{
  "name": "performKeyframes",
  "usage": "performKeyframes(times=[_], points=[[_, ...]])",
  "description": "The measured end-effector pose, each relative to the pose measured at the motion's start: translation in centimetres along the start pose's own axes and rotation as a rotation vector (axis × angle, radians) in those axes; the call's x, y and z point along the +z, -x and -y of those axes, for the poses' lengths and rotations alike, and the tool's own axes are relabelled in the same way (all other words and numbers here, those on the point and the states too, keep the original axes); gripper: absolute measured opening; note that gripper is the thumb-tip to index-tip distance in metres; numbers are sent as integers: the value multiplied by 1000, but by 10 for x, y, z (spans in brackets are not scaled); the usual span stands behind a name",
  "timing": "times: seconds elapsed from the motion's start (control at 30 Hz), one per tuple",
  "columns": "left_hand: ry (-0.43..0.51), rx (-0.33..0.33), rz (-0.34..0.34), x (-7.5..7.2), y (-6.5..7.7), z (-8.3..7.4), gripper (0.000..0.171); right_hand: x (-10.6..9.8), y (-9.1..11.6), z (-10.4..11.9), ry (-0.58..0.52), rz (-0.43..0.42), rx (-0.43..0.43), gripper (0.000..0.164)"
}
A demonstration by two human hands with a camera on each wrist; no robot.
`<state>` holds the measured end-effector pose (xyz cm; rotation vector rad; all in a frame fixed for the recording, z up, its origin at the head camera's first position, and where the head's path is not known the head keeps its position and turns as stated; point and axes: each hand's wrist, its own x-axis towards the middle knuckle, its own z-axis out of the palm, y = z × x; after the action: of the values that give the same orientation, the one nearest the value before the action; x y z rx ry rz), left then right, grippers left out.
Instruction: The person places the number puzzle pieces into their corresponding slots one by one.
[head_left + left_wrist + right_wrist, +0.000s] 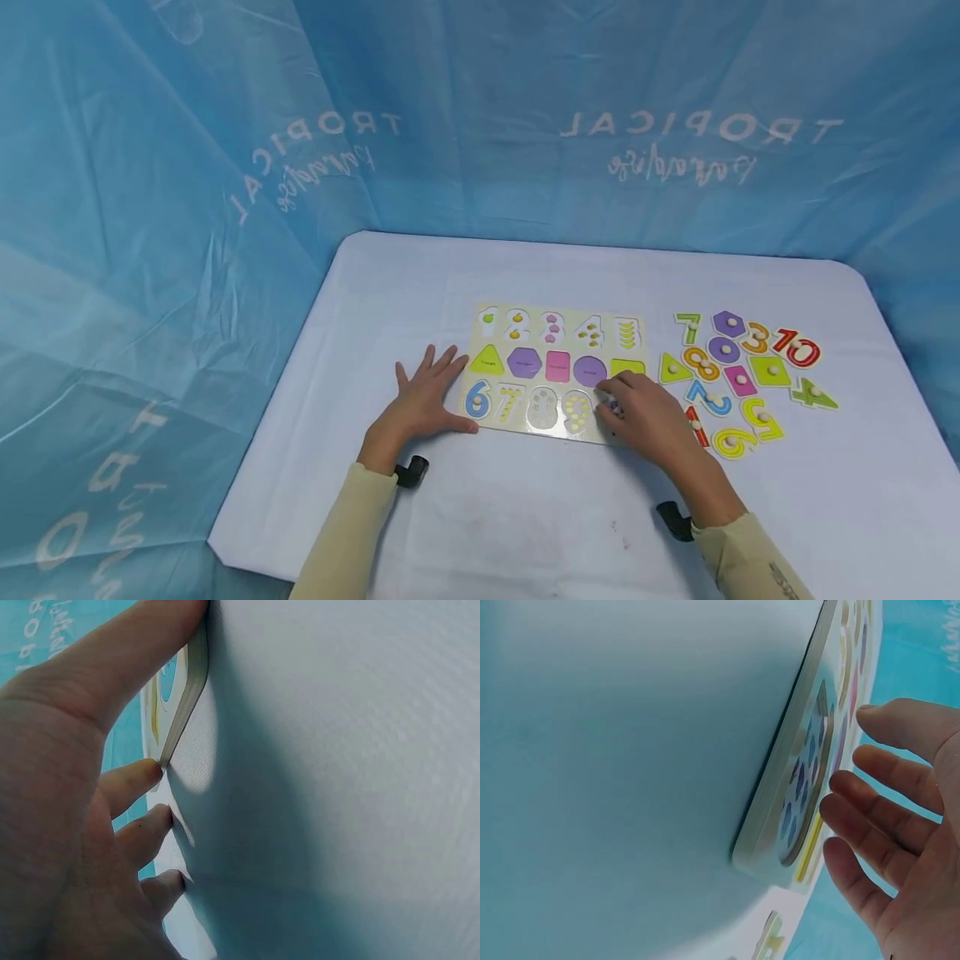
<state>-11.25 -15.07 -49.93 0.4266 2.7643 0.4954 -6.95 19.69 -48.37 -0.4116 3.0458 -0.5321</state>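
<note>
A pale number-and-shape puzzle board [564, 310] lies flat on the table, with printed number and shape recesses. A blue 6 [477, 400] shows at its lower left corner. My left hand [427, 400] rests beside that corner with fingers spread; its thumb [142, 645] touches the board's edge. Over the lower right part of the board hovers my right hand [647, 417]. In the right wrist view its fingers [881, 817] are loosely bent and hold nothing, beside the recess [804, 780] with blue and purple printed spots. From above, this hand partly hides that recess.
Right of the board several loose knobbed pieces lie in a cluster, among them a red 10 [797, 347], a green square [769, 372], a yellow 6 or 9 [733, 443] and a red 1 [696, 427]. The white table [525, 517] is backed by blue curtains [480, 167].
</note>
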Motion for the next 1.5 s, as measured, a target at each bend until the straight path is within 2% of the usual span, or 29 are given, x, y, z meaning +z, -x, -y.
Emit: performKeyframes(times=[0.23, 0.5, 0.6, 0.73, 0.87, 1.13, 1.37, 1.5], points=[[6, 15, 5, -4, 0, 1, 116, -4, 8, -4, 17, -10, 39, 40], [25, 10, -5, -3, 0, -3, 115, -14, 22, -20, 8, 20, 57, 39], [34, 31, -3, -2, -2, -3, 115, -15, 28, -26, 9, 14, 63, 39], [30, 20, 20, 1, -2, -2, 116, -17, 35, -36, 11, 10, 56, 39], [12, -2, 11, 3, -1, 0, 117, -18, 39, -43, 24, -6, 43, 41], [20, -3, -12, 2, -2, -1, 116, -27, 50, -51, 72, -45, 28, 44], [15, -5, 2, -1, 0, -2, 117, -36, 60, -63, 66, -26, 76, 42], [16, 2, 8, -3, -1, -1, 117, -40, 65, -69, 82, -45, 99, 40]])
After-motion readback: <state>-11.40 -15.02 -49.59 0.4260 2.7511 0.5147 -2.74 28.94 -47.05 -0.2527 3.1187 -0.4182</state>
